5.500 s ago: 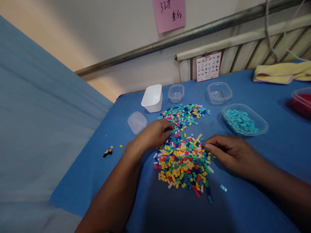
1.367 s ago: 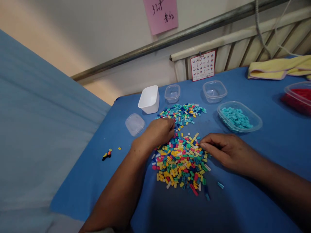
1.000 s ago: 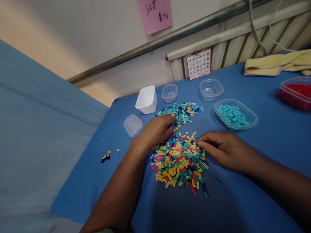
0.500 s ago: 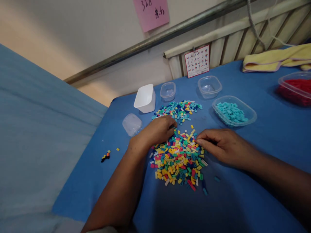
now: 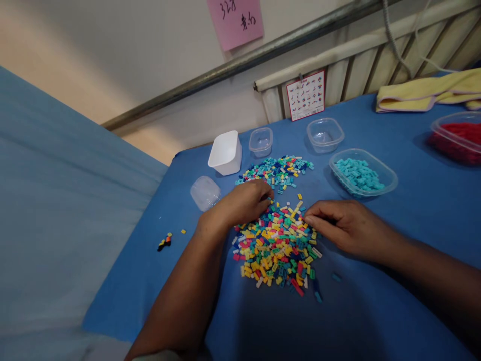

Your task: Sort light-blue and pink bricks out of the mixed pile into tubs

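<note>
My left hand [image 5: 250, 200] reaches over the gap between two piles of small building bricks, its fingers bent down toward the thumb. Whatever lies between those fingertips, if anything, is hidden. At the right edge of the nearer mixed pile [image 5: 274, 245], my right hand [image 5: 340, 225] has thumb and index finger pressed together; what they pinch is too small to make out. The nearer pile holds yellow, pink, green, blue and white bricks. Behind my left hand lies the farther pile [image 5: 280, 168], mostly turquoise and blue.
On the blue table [image 5: 424, 210] stand a white tub [image 5: 225, 155], clear containers [image 5: 260, 143] [image 5: 325, 135], a container of turquoise bricks [image 5: 358, 173] and a container of red pieces [image 5: 460, 138]. A clear lid-like piece [image 5: 205, 193], some dark and orange bricks [image 5: 164, 241] and a yellow cloth [image 5: 413, 95] lie around.
The whole view has shifted very slightly. Both hands keep almost the same place and pose, and the piles look unchanged.
</note>
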`<state>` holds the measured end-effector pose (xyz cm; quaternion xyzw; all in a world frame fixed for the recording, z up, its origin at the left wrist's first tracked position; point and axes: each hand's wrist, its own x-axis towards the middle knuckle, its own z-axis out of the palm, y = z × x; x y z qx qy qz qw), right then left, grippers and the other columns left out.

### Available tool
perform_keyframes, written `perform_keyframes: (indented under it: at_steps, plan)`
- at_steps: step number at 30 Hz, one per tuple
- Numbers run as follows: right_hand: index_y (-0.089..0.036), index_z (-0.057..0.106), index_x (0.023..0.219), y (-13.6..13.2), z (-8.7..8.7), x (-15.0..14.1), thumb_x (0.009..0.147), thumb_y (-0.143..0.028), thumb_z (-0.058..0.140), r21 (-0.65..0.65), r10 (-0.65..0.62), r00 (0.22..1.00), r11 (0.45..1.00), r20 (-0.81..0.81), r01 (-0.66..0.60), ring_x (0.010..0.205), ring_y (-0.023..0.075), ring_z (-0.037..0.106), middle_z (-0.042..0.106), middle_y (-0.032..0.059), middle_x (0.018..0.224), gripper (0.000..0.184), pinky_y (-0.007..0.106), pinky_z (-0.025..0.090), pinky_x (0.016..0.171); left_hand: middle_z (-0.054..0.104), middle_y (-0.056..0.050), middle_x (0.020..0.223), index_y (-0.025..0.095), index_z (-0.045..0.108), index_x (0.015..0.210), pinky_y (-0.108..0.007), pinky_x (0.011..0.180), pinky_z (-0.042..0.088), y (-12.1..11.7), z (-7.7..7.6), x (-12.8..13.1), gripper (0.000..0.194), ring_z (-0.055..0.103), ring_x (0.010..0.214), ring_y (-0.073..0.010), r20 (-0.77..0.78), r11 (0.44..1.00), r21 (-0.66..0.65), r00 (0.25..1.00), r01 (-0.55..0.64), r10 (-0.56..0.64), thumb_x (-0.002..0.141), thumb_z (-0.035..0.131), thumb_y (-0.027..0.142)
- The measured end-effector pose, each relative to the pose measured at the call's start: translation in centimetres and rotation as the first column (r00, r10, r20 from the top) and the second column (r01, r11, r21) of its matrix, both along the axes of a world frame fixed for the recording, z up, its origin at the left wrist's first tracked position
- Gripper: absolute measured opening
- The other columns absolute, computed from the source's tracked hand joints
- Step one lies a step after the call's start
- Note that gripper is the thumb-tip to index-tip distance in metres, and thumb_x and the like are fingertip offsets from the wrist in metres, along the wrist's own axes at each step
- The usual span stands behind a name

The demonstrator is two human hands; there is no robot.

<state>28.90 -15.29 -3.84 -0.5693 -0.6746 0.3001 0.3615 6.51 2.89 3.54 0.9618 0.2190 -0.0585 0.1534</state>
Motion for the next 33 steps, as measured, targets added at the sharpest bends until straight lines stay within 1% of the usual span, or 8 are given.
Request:
perform_keyframes:
  at_steps: [3, 6, 9, 17, 21, 27, 30, 33]
  plan:
    - [-0.027, 0.076, 0.098, 0.0, -0.1, 0.0, 0.11, -0.045, 0.055, 0.002, 0.003, 1.0, 1.0, 0.006, -0.003, 0.08, 0.0192, 0.072, 0.079, -0.0001, 0.088, 0.03, 0.033, 0.051, 0.071, 0.073, -0.006, 0.107, 0.019, 0.073, 0.111, -0.033, 0.083, 0.049, 0.1, 0.1, 0.1, 0.017, 0.066, 0.094, -0.02, 0.039, 0.996, 0.064, 0.998, -0.057, 0.054, 0.102, 0.059, 0.017]
    - [-0.027, 0.077, 0.098, 0.0, -0.1, 0.0, 0.109, -0.044, 0.055, -0.002, -0.009, 1.0, 1.0, 0.009, 0.009, 0.08, 0.0193, 0.072, 0.079, -0.0001, 0.088, 0.03, 0.033, 0.051, 0.071, 0.073, -0.007, 0.113, 0.019, 0.072, 0.115, -0.034, 0.091, 0.051, 0.1, -0.3, 0.4, 0.02, 0.066, 0.103, -0.0213, 0.049, 0.995, 0.097, 0.999, 0.017, -0.022, 0.103, 0.056, 0.014]
    - [-0.028, 0.077, 0.099, 0.0, -0.1, 0.0, 0.109, -0.044, 0.056, -0.008, -0.011, 1.0, 1.0, 0.007, 0.011, 0.08, 0.0183, 0.072, 0.079, -0.001, 0.089, 0.028, 0.033, 0.051, 0.071, 0.072, -0.008, 0.115, 0.018, 0.072, 0.116, -0.035, 0.096, 0.052, 0.1, -0.7, 0.5, 0.023, 0.066, 0.108, -0.0219, 0.025, 0.991, 0.079, 0.994, 0.105, -0.107, 0.103, 0.054, 0.011]
    - [-0.027, 0.075, 0.097, 0.0, -0.4, -0.1, 0.11, -0.041, 0.054, 0.007, 0.009, 1.0, 1.0, 0.017, -0.009, 0.077, 0.0187, 0.072, 0.078, -0.0001, 0.086, 0.029, 0.031, 0.049, 0.068, 0.075, -0.007, 0.114, 0.019, 0.075, 0.111, -0.032, 0.095, 0.052, -0.8, -0.3, 0.5, 0.024, 0.069, 0.105, -0.0197, -0.007, 0.99, 0.016, 0.99, 0.142, -0.142, 0.1, 0.056, 0.008]
    - [-0.027, 0.076, 0.1, 0.0, -0.4, -0.3, 0.111, -0.042, 0.053, 0.014, 0.01, 1.0, 1.0, -0.01, -0.009, 0.078, 0.0193, 0.073, 0.079, 0.0007, 0.088, 0.03, 0.031, 0.05, 0.069, 0.076, -0.006, 0.111, 0.02, 0.075, 0.111, -0.033, 0.091, 0.053, -1.0, -0.4, 0.6, 0.021, 0.069, 0.101, -0.0201, 0.002, 0.994, 0.034, 0.995, 0.104, -0.104, 0.1, 0.058, 0.012]
    - [-0.025, 0.075, 0.097, 0.2, -0.4, -0.4, 0.111, -0.042, 0.053, 0.021, 0.023, 0.999, 1.0, -0.025, -0.022, 0.075, 0.0177, 0.07, 0.076, -0.0003, 0.084, 0.031, 0.031, 0.048, 0.068, 0.077, -0.008, 0.116, 0.018, 0.076, 0.118, -0.037, 0.098, 0.055, -0.1, -1.0, 1.6, 0.027, 0.071, 0.109, -0.0239, 0.076, 0.991, 0.129, 0.997, -0.024, 0.014, 0.1, 0.057, 0.013]
    - [-0.025, 0.075, 0.098, 0.3, -0.5, -0.5, 0.111, -0.041, 0.053, 0.017, 0.024, 0.999, 1.0, -0.035, -0.023, 0.077, 0.0179, 0.07, 0.076, 0.0, 0.086, 0.03, 0.031, 0.047, 0.069, 0.077, -0.009, 0.116, 0.017, 0.078, 0.117, -0.038, 0.096, 0.056, 0.1, -1.5, 2.4, 0.028, 0.072, 0.108, -0.026, 0.031, 0.99, 0.136, 0.999, -0.027, 0.023, 0.097, 0.058, 0.011]
    - [-0.025, 0.075, 0.098, 0.4, -0.3, -0.6, 0.111, -0.04, 0.054, 0.003, 0.02, 0.998, 1.0, -0.056, -0.02, 0.077, 0.0178, 0.07, 0.076, -0.0001, 0.086, 0.029, 0.032, 0.048, 0.07, 0.077, -0.009, 0.112, 0.017, 0.078, 0.113, -0.036, 0.094, 0.056, 0.0, -1.8, 2.6, 0.026, 0.072, 0.108, -0.0259, 0.017, 0.993, 0.12, 1.0, 0.007, -0.009, 0.096, 0.059, 0.012]
